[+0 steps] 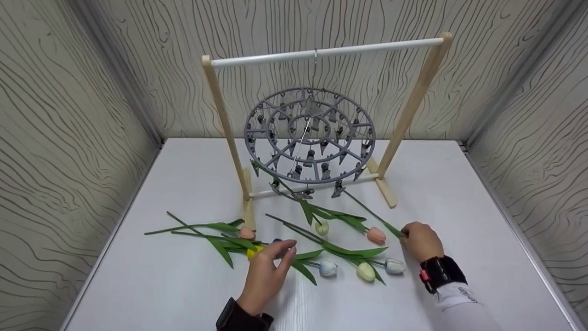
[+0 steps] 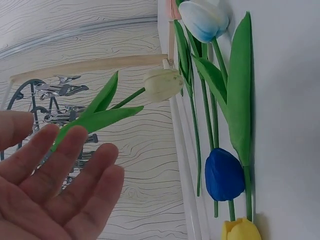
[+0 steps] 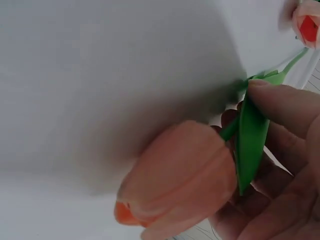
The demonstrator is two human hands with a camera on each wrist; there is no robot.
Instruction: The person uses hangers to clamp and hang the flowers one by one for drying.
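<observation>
In the right wrist view my right hand (image 3: 280,150) pinches an artificial pink tulip (image 3: 182,175) at its stem and green leaf, the bloom beyond the fingers. The head view shows that right hand (image 1: 421,241) low at the right, the stem slanting back toward the rack. My left hand (image 1: 268,273) is above the flowers with loosely bent fingers and holds nothing. Near it are a yellow tulip (image 1: 254,252) and a blue tulip (image 2: 225,175). A white tulip (image 2: 163,85) hangs head down from a clip of the grey round clip hanger (image 1: 317,179).
A wooden stand (image 1: 409,108) with a white rod (image 1: 367,48) carries the hanger. Several tulips lie on the white table (image 1: 161,285), including a pale yellow one (image 1: 366,272), a blue-white one (image 1: 328,268) and a pink one (image 1: 246,233). Wood-patterned walls (image 1: 50,115) enclose the table.
</observation>
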